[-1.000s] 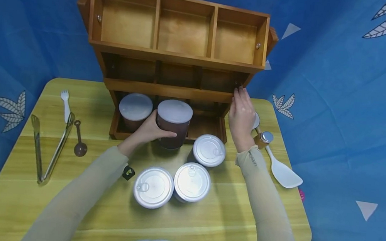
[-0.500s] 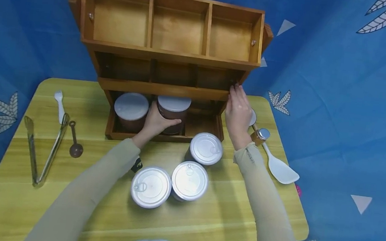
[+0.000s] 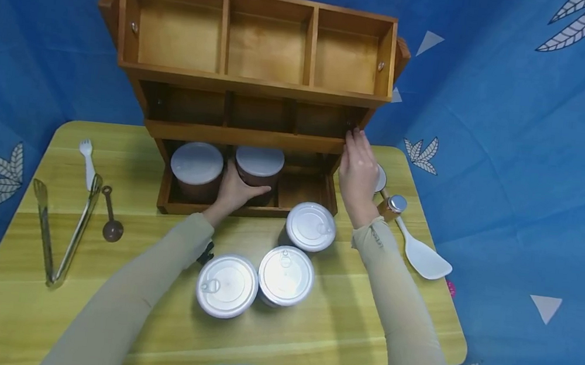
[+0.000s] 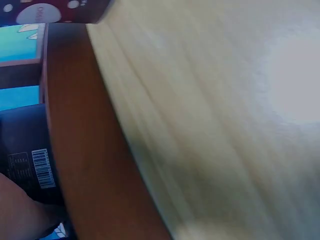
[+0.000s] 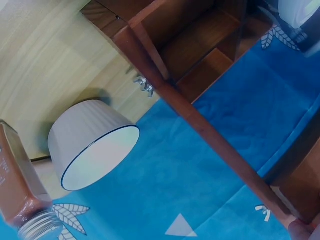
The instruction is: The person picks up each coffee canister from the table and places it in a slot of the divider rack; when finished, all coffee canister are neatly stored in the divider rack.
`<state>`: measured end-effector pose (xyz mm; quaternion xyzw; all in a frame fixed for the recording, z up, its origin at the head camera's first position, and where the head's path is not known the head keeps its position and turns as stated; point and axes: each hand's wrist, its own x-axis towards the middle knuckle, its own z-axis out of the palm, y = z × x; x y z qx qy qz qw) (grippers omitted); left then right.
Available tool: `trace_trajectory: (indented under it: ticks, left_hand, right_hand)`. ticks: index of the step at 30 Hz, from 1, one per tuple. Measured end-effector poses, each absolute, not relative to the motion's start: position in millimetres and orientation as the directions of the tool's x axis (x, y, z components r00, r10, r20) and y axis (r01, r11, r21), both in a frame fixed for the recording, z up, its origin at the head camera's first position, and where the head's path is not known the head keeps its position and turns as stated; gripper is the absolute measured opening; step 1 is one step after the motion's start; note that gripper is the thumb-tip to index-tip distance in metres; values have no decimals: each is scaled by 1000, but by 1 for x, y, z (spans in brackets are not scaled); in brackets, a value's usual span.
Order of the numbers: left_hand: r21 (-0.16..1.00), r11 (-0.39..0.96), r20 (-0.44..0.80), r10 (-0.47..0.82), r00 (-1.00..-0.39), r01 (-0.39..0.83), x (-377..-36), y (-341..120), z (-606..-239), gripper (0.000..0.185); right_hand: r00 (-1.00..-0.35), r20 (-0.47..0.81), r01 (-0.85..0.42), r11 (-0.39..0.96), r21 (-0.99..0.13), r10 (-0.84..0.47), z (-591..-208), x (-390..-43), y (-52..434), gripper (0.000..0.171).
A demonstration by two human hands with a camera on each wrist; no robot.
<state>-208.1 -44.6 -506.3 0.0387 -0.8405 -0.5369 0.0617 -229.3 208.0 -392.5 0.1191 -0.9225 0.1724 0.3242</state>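
My left hand (image 3: 236, 187) holds a dark can with a white lid (image 3: 260, 162), its thumb across the front. That can stands in the middle of the bottom tier of a wooden rack (image 3: 244, 138); its barcode side (image 4: 22, 145) shows in the left wrist view. Left of it sits another lidded can (image 3: 197, 164). My right hand (image 3: 359, 174) grips the rack at the right end of the middle tier; a fingertip (image 5: 302, 229) lies on the wood. Three more lidded cans (image 3: 311, 226) stand on the table before the rack.
On the left lie metal tongs (image 3: 57, 236), a white fork (image 3: 87, 161) and a brown scoop (image 3: 113, 221). A white cup (image 5: 92, 135), a small jar (image 5: 20, 175) and a white spatula (image 3: 426, 260) are at the right. Blue cloth hangs behind.
My left hand has moved the dark can back from the tier's front edge into the bottom tier, beside the first can. My right hand has stayed on the rack. The head view has shifted slightly.
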Motion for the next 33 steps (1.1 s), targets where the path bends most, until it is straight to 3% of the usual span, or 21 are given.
trace_trajectory:
  ticks: [17,23,33]
  left_hand:
    - [888,459,-23,-41,-999,-39,-199,-49,-509,114]
    - [884,466,-80,76,-994,-35,-191,-60,-498,109]
    - [765,638,-339,289,-895,-84,-154,-85,-467,104]
  right_hand:
    - [-755,648,-333,910,-245,-102,-393,-230,207,32]
    - [-758,644,-339,905,-257,-101,-393,-230,207,32]
    - [-746,657,-348,906,-239,-113,-394,-230,209,32]
